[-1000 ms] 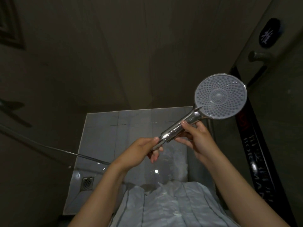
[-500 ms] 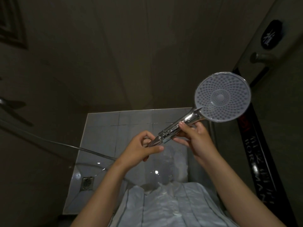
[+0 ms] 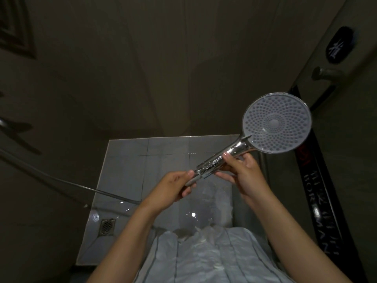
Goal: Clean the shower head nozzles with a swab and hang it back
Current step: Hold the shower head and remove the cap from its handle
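Observation:
A chrome shower head [image 3: 276,122] with a round grey nozzle face is held up at the right, its face turned toward me. My right hand [image 3: 242,170] grips the upper part of the chrome handle [image 3: 212,163] just below the head. My left hand [image 3: 173,187] holds the lower end of the handle where the hose joins. The grey hose [image 3: 61,181] runs off to the left wall. No swab is visible in either hand.
Pale floor tiles [image 3: 163,160] lie below, with a square drain [image 3: 107,227] at the lower left. Dark walls close in on all sides. A glass door with a metal handle [image 3: 326,75] and a black strip stands at the right.
The shower head has shifted slightly up and right between the earlier frames. My left hand closed its fingers round the handle's lower end, and both hands keep their hold.

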Demonstrator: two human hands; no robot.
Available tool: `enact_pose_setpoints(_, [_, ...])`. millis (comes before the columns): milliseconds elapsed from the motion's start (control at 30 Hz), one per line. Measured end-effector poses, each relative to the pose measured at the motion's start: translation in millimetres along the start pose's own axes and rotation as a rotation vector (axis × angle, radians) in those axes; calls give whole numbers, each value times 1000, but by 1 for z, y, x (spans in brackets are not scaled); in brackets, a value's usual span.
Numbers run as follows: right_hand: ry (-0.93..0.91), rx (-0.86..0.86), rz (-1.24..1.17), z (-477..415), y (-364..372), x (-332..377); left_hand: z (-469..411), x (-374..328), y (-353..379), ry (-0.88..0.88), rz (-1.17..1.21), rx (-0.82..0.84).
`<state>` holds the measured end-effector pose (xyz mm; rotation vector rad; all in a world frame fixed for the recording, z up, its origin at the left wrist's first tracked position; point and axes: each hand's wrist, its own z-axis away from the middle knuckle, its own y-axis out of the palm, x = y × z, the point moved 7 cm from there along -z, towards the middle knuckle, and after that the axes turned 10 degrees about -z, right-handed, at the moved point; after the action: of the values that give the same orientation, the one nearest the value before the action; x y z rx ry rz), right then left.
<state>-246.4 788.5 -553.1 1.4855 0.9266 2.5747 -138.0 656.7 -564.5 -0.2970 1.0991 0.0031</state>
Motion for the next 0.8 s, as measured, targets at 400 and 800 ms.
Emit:
enact_pose_setpoints(400, [13,-18,-5,4,0,-1,3,-3,-8,57,103,-60])
enact_pose_setpoints(800, [8,-35,-8,5,-1,3,11,-6,-18,111,108,-217])
